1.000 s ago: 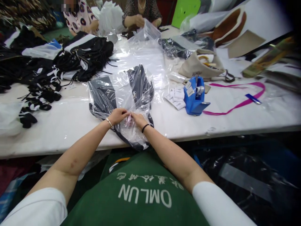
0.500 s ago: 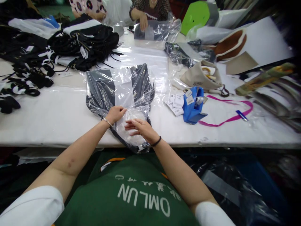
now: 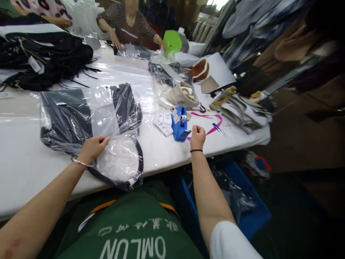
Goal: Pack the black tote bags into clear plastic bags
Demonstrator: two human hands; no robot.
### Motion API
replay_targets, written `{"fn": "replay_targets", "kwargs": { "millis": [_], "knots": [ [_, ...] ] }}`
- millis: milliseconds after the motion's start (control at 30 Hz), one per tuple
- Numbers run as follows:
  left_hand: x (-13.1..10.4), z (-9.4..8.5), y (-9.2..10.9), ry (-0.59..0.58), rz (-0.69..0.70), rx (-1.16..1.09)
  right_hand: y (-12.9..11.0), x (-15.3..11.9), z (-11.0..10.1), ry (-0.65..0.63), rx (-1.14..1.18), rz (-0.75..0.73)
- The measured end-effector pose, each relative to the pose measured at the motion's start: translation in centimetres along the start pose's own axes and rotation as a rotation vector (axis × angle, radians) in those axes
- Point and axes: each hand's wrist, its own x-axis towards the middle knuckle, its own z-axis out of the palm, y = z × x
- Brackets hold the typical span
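Note:
A black bag with a pale sheet on it, wrapped in clear plastic [image 3: 64, 111], lies on the table in front of me, its dark strap [image 3: 140, 154] curving toward the front edge. My left hand [image 3: 93, 148] is closed on the plastic wrapping at the bag's lower part. My right hand [image 3: 198, 137] is closed just right of a blue tape dispenser [image 3: 178, 126]; what its fingers hold, if anything, is too small to make out. Behind that hand a pink ribbon [image 3: 220, 121] curves over the table, and white labels [image 3: 164, 124] lie left of the dispenser.
Black bags [image 3: 54, 54] are heaped at the back left. Clear plastic sheets [image 3: 129, 77] lie mid-table. A beige pouch [image 3: 179, 95] sits behind the dispenser. Across the table a co-worker [image 3: 129, 27] handles a plastic-wrapped item. Below the edge stands a blue bin [image 3: 256, 216].
My right hand has left the wrapping, moved right to the tape dispenser and closed. My left hand stays on the plastic. The view has swung to the right.

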Motion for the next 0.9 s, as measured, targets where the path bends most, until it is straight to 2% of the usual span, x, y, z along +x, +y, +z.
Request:
{"fn": "replay_targets", "kwargs": {
  "millis": [67,133,167,233,300,400,467,533,600,667,733,767,900],
  "knots": [
    [0.0,0.0,0.0,0.002,-0.005,0.016,1.0,1.9,0.2,-0.173,-0.030,0.102],
    [-0.1,-0.1,0.0,-0.003,-0.004,0.025,1.1,2.3,0.5,-0.338,0.058,0.204],
    [-0.1,-0.1,0.0,-0.005,-0.003,0.027,1.0,2.0,0.6,-0.363,0.124,0.231],
    [-0.1,-0.1,0.0,0.000,0.001,0.033,1.0,0.5,0.4,-0.298,0.238,0.228],
    [-0.1,0.0,0.0,0.011,0.001,0.042,1.4,-1.4,-0.3,-0.189,0.259,0.176],
    [-0.2,0.0,0.0,0.015,-0.005,0.049,2.9,-3.3,-1.3,-0.131,0.082,0.067],
    [-0.2,0.0,0.1,0.013,-0.010,0.049,3.8,-2.9,-1.6,-0.110,-0.095,-0.003],
    [-0.3,0.0,0.2,0.009,-0.014,0.051,4.3,-1.3,-1.7,-0.063,-0.187,-0.023],
    [-0.2,0.0,0.2,0.000,-0.015,0.052,4.0,0.9,-1.5,-0.094,-0.120,-0.002],
    [-0.1,0.0,0.2,-0.007,-0.017,0.047,3.2,2.5,-1.1,-0.248,0.037,0.029],
    [-0.1,0.0,0.2,-0.012,-0.028,0.035,2.3,2.8,-0.7,-0.386,0.165,0.044],
    [0.0,0.0,0.3,-0.013,-0.037,0.029,1.9,2.3,-0.6,-0.398,0.203,0.044],
    [-0.2,0.1,0.6,0.009,-0.029,0.027,2.4,-1.8,-0.9,-0.183,0.308,0.053]
  ]
}}
